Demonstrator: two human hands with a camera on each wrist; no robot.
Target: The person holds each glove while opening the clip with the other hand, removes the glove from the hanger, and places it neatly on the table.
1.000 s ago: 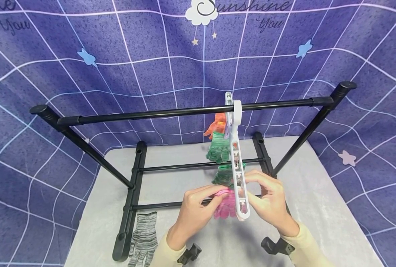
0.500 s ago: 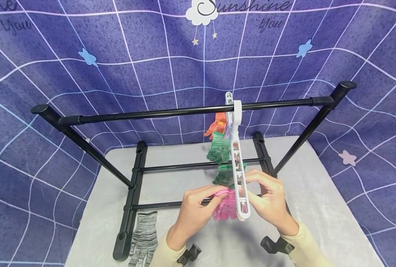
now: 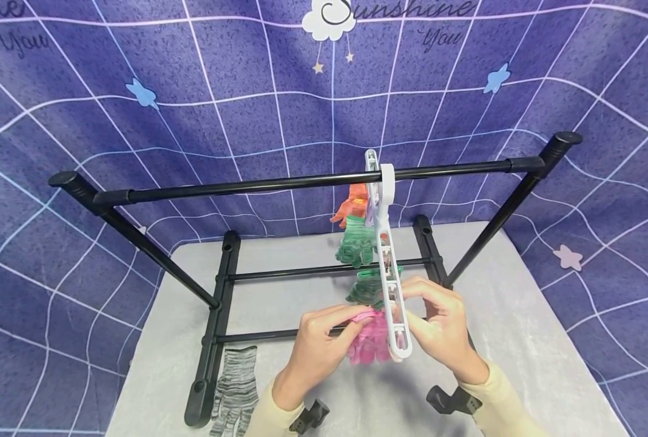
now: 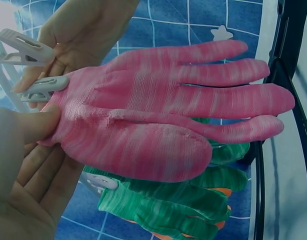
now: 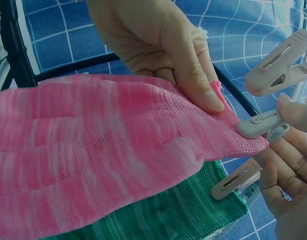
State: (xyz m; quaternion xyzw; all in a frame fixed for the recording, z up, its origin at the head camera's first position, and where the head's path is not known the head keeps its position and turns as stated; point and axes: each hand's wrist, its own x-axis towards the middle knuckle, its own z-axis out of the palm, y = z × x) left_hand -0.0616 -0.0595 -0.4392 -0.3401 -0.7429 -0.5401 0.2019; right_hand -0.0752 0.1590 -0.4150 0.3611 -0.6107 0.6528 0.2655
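Note:
A pink striped knit glove [image 3: 369, 345] hangs by its cuff below the near end of a white clip hanger [image 3: 402, 352]. My left hand [image 3: 320, 349] pinches one side of the cuff between thumb and fingers. On the other side of the hanger, my right hand [image 3: 438, 325] grips a pale clip [image 5: 258, 124] with thumb and fingers. That clip's tip lies over the cuff edge of the glove. Just above it in the left wrist view, another clip [image 4: 26, 47] holds nothing. Behind the pink glove hangs a green striped glove [image 5: 168, 212], held by its own clip.
The hanger hooks over a black rack bar [image 3: 258, 185]. Farther back hang another green glove [image 3: 357, 243] and an orange glove [image 3: 357, 201]. A grey striped glove [image 3: 236, 385] lies on the pale tabletop [image 3: 160, 376] by the rack's left foot [image 3: 198, 394].
Both hands stay in nearly the same place. The pink glove hangs slightly lower, and the near end of the hanger has shifted slightly right.

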